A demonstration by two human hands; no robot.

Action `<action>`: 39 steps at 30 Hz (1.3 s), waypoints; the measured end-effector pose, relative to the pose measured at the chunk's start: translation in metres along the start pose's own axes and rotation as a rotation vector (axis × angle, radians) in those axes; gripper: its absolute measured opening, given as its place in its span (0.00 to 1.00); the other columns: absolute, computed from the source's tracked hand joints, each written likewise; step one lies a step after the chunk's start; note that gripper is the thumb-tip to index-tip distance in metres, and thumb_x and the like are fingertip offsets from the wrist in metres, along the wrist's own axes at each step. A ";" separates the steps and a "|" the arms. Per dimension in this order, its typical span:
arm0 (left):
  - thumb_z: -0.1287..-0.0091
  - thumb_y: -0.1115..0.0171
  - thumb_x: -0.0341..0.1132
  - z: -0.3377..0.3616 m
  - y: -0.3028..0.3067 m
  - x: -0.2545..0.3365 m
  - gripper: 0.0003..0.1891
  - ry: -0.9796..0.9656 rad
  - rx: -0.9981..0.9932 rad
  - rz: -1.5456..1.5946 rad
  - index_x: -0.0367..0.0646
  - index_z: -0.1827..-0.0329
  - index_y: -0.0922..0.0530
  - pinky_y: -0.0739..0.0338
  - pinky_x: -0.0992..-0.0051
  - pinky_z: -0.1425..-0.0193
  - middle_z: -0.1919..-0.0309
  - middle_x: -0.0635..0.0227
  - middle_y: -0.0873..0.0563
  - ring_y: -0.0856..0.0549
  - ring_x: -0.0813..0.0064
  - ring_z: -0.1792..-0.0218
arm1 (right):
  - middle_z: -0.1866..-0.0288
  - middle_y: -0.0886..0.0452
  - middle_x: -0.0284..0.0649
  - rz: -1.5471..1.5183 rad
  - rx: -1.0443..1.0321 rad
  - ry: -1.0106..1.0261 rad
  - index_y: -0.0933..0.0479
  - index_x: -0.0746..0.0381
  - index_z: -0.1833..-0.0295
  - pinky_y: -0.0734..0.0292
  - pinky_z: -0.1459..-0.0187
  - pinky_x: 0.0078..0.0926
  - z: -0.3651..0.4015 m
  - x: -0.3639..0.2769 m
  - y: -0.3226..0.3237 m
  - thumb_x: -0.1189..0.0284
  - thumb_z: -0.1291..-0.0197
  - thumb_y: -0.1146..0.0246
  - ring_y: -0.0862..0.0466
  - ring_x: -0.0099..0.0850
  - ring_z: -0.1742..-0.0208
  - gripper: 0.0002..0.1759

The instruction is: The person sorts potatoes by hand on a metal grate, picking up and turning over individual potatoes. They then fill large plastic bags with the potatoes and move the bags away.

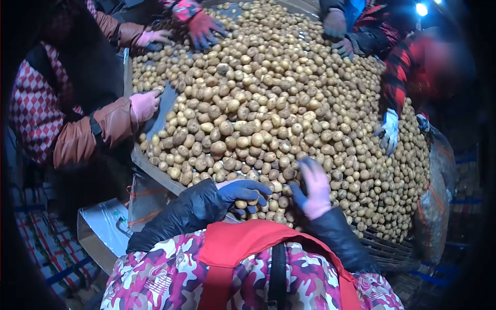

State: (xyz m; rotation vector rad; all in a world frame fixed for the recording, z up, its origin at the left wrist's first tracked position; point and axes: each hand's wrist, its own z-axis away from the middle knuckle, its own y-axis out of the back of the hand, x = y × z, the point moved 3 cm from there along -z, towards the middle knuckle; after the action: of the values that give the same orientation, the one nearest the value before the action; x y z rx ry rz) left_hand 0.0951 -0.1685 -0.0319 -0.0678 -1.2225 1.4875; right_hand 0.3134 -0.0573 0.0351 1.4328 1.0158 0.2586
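Observation:
A broad heap of small round potatoes [268, 111] covers the sorting table in front of me. My left hand [243, 192], in a blue and pink glove, curls over a few potatoes at the near edge of the heap, its fingers wrapped round them. To its right, my right hand [313, 190], gloved in pink with blue fingertips, rests over the potatoes with thumb and fingers spread. Nothing shows in its grasp. Several potatoes lie between my two hands.
Co-workers' gloved hands reach in: a pink glove [144, 105] at left, a red and blue glove [203, 30] at the back, a white and blue glove [389, 132] at right. A cardboard box [101, 232] stands lower left; a filled mesh sack [433, 217] stands right.

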 end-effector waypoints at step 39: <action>0.31 0.39 0.46 -0.001 -0.003 0.006 0.33 0.052 -0.011 0.052 0.41 0.25 0.31 0.20 0.73 0.48 0.43 0.60 0.18 0.16 0.74 0.52 | 0.24 0.34 0.46 0.368 -0.069 0.029 0.32 0.33 0.26 0.43 0.29 0.64 -0.276 0.026 -0.094 0.43 0.37 0.39 0.39 0.51 0.22 0.34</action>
State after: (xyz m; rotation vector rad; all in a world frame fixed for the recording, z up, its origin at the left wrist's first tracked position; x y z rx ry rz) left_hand 0.0959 -0.1641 -0.0272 -0.1462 -1.1955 1.5151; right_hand 0.0957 0.1336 -0.0108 1.5502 0.7529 0.5780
